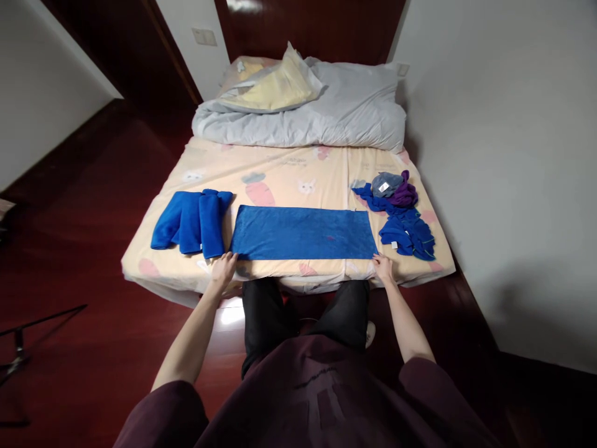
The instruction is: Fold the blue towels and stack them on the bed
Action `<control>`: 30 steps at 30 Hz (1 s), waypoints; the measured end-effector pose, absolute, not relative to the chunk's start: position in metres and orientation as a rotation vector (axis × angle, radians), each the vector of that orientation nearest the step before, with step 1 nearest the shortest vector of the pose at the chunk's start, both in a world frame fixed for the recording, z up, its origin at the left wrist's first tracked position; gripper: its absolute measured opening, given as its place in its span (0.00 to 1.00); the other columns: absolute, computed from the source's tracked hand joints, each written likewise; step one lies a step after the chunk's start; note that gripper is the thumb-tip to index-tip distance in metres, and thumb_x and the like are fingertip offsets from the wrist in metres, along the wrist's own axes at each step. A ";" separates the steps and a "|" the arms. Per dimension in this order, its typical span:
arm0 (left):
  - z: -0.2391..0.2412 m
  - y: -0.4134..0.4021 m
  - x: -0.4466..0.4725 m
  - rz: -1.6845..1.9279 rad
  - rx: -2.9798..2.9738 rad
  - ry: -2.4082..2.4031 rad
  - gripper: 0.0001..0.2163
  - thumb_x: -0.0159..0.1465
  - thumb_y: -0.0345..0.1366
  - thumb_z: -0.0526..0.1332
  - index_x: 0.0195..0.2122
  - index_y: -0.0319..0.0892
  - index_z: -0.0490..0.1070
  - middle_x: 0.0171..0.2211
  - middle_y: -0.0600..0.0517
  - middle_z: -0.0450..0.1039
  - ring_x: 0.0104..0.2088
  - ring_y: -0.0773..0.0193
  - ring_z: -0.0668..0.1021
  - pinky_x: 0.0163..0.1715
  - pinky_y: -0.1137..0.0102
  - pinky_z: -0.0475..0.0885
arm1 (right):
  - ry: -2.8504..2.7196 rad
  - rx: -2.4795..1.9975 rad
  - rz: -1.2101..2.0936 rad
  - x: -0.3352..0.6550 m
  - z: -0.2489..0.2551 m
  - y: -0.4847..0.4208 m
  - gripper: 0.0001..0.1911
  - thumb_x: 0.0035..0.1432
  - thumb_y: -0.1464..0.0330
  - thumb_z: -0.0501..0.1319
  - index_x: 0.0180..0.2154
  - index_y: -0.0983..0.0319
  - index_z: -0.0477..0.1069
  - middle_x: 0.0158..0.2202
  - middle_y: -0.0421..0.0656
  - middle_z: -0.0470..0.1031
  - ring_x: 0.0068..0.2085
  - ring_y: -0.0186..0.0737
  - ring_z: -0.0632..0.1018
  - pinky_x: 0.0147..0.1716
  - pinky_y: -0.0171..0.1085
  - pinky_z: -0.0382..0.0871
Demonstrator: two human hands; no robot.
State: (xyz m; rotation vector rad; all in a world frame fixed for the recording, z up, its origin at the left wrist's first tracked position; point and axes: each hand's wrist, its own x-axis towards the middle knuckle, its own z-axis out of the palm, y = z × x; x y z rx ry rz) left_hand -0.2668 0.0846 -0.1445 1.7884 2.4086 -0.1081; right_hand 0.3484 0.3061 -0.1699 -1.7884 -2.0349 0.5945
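Note:
A blue towel (303, 233) lies flat as a long strip across the near edge of the bed (289, 168). My left hand (222, 269) rests at its near left corner, fingers on the corner. My right hand (383, 266) touches its near right corner. Whether either hand pinches the cloth is not clear. Three folded blue towels (193, 222) lie side by side to the left of the strip.
A loose heap of blue, grey and purple cloths (400, 211) sits on the bed's right side. A grey duvet and pillows (303, 106) fill the head of the bed. A white wall runs along the right; dark red floor lies on the left, with a black stand leg (28, 326).

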 end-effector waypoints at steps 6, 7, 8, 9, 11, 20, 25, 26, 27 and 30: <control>-0.153 0.066 -0.266 -0.108 1.859 2.356 0.20 0.66 0.26 0.50 0.55 0.37 0.75 0.48 0.34 0.76 0.52 0.44 0.78 0.52 0.57 0.73 | -2.046 -1.798 0.605 0.354 -0.161 0.282 0.18 0.61 0.74 0.57 0.45 0.64 0.85 0.55 0.50 0.82 0.67 0.48 0.73 0.69 0.49 0.64; -0.154 0.064 -0.265 -0.105 1.844 2.363 0.20 0.66 0.26 0.50 0.54 0.37 0.75 0.49 0.35 0.77 0.52 0.44 0.78 0.52 0.57 0.73 | -2.051 -1.786 0.603 0.355 -0.161 0.279 0.18 0.62 0.74 0.57 0.46 0.64 0.84 0.56 0.50 0.81 0.67 0.47 0.72 0.70 0.49 0.64; -0.156 0.061 -0.263 -0.098 1.824 2.371 0.19 0.66 0.26 0.51 0.54 0.38 0.75 0.49 0.35 0.77 0.52 0.44 0.79 0.51 0.57 0.73 | -2.057 -1.778 0.598 0.356 -0.162 0.276 0.19 0.62 0.74 0.56 0.47 0.65 0.84 0.57 0.50 0.81 0.68 0.46 0.71 0.70 0.48 0.64; -0.158 0.059 -0.260 -0.086 1.804 2.374 0.19 0.65 0.27 0.51 0.53 0.38 0.75 0.50 0.35 0.77 0.52 0.44 0.79 0.51 0.58 0.74 | -2.064 -1.776 0.592 0.356 -0.162 0.273 0.21 0.63 0.74 0.54 0.49 0.65 0.83 0.58 0.49 0.80 0.69 0.46 0.70 0.70 0.48 0.63; -0.162 0.054 -0.254 -0.050 1.745 2.380 0.18 0.65 0.28 0.52 0.53 0.37 0.74 0.50 0.35 0.76 0.51 0.44 0.80 0.50 0.58 0.75 | -2.083 -1.791 0.567 0.354 -0.165 0.266 0.24 0.63 0.76 0.52 0.53 0.65 0.82 0.61 0.48 0.78 0.71 0.45 0.67 0.71 0.48 0.61; -0.174 0.038 -0.224 0.166 1.602 2.405 0.25 0.65 0.29 0.55 0.64 0.32 0.64 0.64 0.30 0.66 0.69 0.47 0.67 0.56 0.62 0.73 | -2.057 -1.992 0.353 0.316 -0.192 0.218 0.34 0.72 0.63 0.44 0.73 0.71 0.54 0.78 0.58 0.42 0.78 0.57 0.44 0.73 0.64 0.43; -0.157 0.046 -0.222 0.093 1.540 2.411 0.20 0.64 0.28 0.54 0.57 0.33 0.70 0.57 0.32 0.72 0.63 0.49 0.72 0.57 0.61 0.71 | -2.012 -2.088 0.335 0.304 -0.196 0.218 0.36 0.71 0.62 0.43 0.73 0.75 0.51 0.78 0.63 0.38 0.78 0.60 0.41 0.73 0.64 0.42; -0.153 0.049 -0.223 0.061 1.509 2.426 0.18 0.65 0.27 0.54 0.55 0.33 0.72 0.54 0.32 0.74 0.60 0.49 0.74 0.57 0.60 0.70 | -2.023 -2.095 0.335 0.303 -0.196 0.219 0.37 0.71 0.61 0.43 0.73 0.76 0.52 0.78 0.64 0.39 0.78 0.60 0.41 0.73 0.64 0.43; -0.149 0.053 -0.223 0.028 1.480 2.448 0.17 0.65 0.27 0.54 0.52 0.33 0.74 0.52 0.32 0.75 0.58 0.48 0.76 0.56 0.58 0.69 | -2.036 -2.097 0.335 0.303 -0.196 0.221 0.37 0.71 0.61 0.43 0.73 0.76 0.52 0.77 0.64 0.40 0.78 0.61 0.42 0.73 0.63 0.43; -0.140 0.070 -0.224 0.024 1.483 2.529 0.16 0.66 0.28 0.53 0.47 0.33 0.77 0.48 0.30 0.77 0.57 0.42 0.76 0.58 0.52 0.66 | -2.057 -2.092 0.331 0.304 -0.195 0.222 0.37 0.72 0.60 0.43 0.73 0.76 0.53 0.77 0.65 0.41 0.78 0.62 0.43 0.73 0.64 0.44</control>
